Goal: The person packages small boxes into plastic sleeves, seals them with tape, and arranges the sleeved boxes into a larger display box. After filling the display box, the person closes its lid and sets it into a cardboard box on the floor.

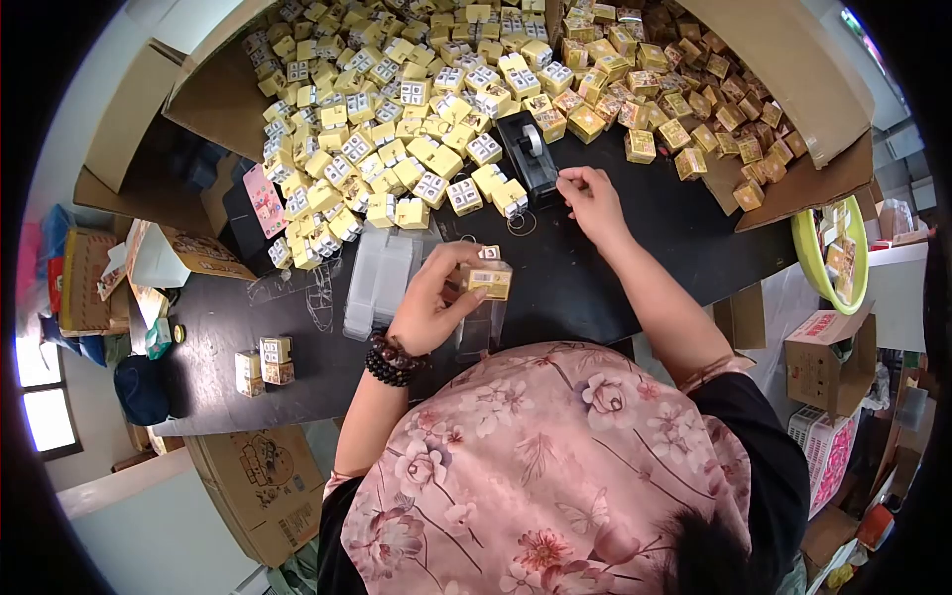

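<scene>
My left hand (431, 297), with dark beaded bracelets at the wrist, is closed around a small yellow printed box (489, 285). A white-and-yellow numbered face shows behind that box, and clear plastic lies just below it. My right hand (595, 206) is at the front end of a black tape dispenser (526, 159), thumb and forefinger pinched together. Whatever is between those fingertips is too small to make out. The dispenser carries a pale roll of tape (532, 140). Beside my left hand lie clear plastic cases (379, 283).
Many yellow-and-white small boxes (397, 149) are heaped at the back, with orange-yellow printed ones (684, 109) to the right. Cardboard flaps (813, 188) border the heap. Several boxes (277, 359) stand at the left of the black table (585, 297). A yellow-green basket (805, 260) is at right.
</scene>
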The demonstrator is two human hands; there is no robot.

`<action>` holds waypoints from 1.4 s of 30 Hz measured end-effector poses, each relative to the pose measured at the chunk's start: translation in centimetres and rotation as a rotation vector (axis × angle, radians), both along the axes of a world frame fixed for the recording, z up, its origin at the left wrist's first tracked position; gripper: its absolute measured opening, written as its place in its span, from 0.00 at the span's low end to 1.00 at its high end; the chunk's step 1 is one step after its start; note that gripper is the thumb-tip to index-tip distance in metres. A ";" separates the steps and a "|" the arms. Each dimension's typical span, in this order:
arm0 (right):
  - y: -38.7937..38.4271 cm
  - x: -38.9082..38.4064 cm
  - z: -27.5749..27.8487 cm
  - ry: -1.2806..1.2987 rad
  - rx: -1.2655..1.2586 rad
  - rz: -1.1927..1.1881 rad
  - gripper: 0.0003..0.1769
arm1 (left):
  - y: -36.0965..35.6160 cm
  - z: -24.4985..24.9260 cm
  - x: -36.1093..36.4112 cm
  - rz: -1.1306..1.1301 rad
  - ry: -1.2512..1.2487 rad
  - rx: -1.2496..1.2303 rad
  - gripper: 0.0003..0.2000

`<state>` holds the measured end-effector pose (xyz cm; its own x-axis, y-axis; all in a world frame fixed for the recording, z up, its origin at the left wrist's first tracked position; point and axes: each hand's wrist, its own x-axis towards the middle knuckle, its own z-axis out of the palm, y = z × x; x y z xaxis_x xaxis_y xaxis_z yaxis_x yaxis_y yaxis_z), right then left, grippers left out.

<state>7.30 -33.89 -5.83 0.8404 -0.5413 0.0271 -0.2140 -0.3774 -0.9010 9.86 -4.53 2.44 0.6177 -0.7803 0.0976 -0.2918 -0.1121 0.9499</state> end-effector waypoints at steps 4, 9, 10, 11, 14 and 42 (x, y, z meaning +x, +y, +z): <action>-1.7 2.0 3.2 0.338 0.609 0.165 0.06 | -5.3 -0.4 2.7 -0.140 -0.040 0.095 0.18; -1.8 0.8 2.8 0.214 1.051 0.127 0.06 | -10.8 -3.5 6.3 -0.294 0.280 0.265 0.32; -1.6 0.3 3.1 0.148 1.096 0.121 0.06 | -11.0 -3.2 6.4 -0.300 0.280 0.264 0.32; -1.3 -0.2 3.4 0.083 1.142 0.116 0.06 | -11.0 -2.9 6.4 -0.280 0.296 0.310 0.33; -0.4 -1.1 4.0 0.084 0.994 0.090 0.05 | -11.1 -4.7 6.2 -0.227 0.124 0.241 0.33; 9.6 -5.9 7.2 0.078 0.326 0.553 0.20 | -0.6 2.4 -4.2 0.329 -0.081 -0.102 0.14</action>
<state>1.37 -24.25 1.41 0.9904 0.0022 -0.1381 -0.1360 -0.1600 -0.9777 5.64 -5.09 4.80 0.8214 -0.5246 0.2240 -0.3309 -0.1184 0.9362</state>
